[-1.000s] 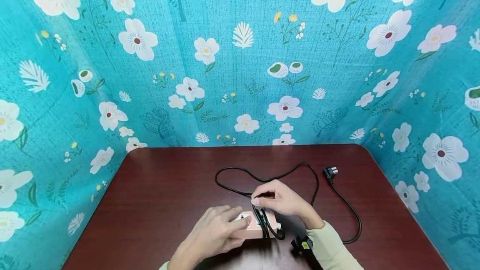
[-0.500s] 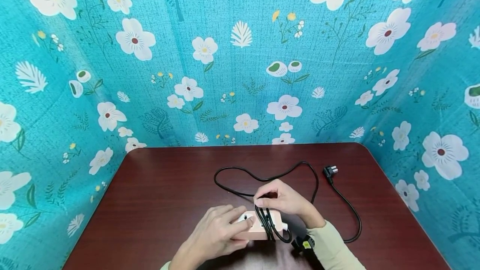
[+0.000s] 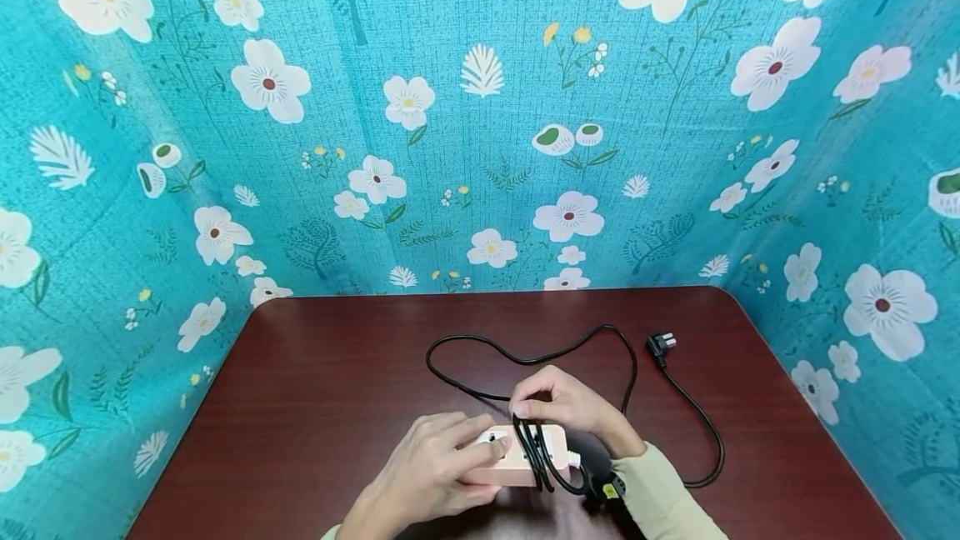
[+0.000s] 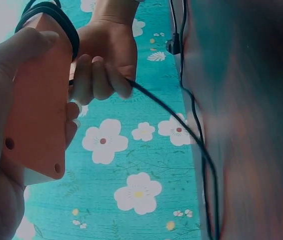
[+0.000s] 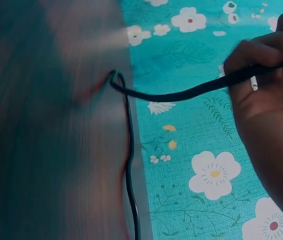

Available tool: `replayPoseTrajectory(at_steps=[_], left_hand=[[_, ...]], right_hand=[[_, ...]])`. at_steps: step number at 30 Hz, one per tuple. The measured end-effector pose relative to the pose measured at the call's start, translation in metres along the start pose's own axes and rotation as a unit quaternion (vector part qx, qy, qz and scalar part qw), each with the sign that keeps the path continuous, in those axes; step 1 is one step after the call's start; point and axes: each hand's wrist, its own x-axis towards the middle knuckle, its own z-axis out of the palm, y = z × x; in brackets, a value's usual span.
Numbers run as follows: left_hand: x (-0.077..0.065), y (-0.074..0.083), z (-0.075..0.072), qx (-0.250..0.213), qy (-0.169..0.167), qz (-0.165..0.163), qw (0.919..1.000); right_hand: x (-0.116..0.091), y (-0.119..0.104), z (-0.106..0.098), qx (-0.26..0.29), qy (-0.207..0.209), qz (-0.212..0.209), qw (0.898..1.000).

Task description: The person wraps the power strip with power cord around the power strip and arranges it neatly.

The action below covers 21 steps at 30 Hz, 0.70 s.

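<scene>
A pale pink and white power strip (image 3: 498, 473) is gripped at its left end by my left hand (image 3: 431, 469), fingers over the socket face and thumb on the near side. Several turns of black power cord (image 3: 534, 452) wrap round its right half. My right hand (image 3: 570, 405) pinches the cord at the strip's far edge. In the left wrist view the strip's pink underside (image 4: 41, 110) shows, with the cord (image 4: 169, 110) trailing from the curled right fingers. The right wrist view has the right hand (image 5: 264, 75) with the cord (image 5: 181, 95) running through it.
Loose cord (image 3: 555, 355) curves over the dark red table (image 3: 337, 373) behind the hands. Its three-pin plug (image 3: 660, 345) lies at the back right. A black connector with a yellow label (image 3: 609, 488) is beside the right sleeve. A blue floral curtain (image 3: 450, 157) surrounds the table.
The power strip has shifted slightly right and toward me with my left hand. My right hand, still pinching the cord, has moved a little right and down.
</scene>
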Motion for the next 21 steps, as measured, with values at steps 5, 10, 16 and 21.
replayPoseTrajectory(at_steps=[5, 10, 16, 21], left_hand=[[0.003, -0.002, -0.001, -0.016, 0.013, -0.005, 0.9998], [0.005, -0.006, -0.004, -0.024, 0.027, -0.016, 0.9992], [0.005, -0.01, -0.007, -0.016, 0.039, -0.017, 0.999], [0.007, -0.015, -0.009, -0.012, 0.056, -0.034, 0.9978]], right_hand=[[0.0, 0.008, 0.001, -0.015, 0.012, -0.001, 1.0], [-0.002, 0.013, 0.003, -0.012, 0.032, 0.031, 0.999], [-0.003, 0.011, 0.009, 0.002, 0.092, 0.057, 0.994], [0.0, 0.016, 0.018, 0.021, 0.154, 0.027, 0.988]])
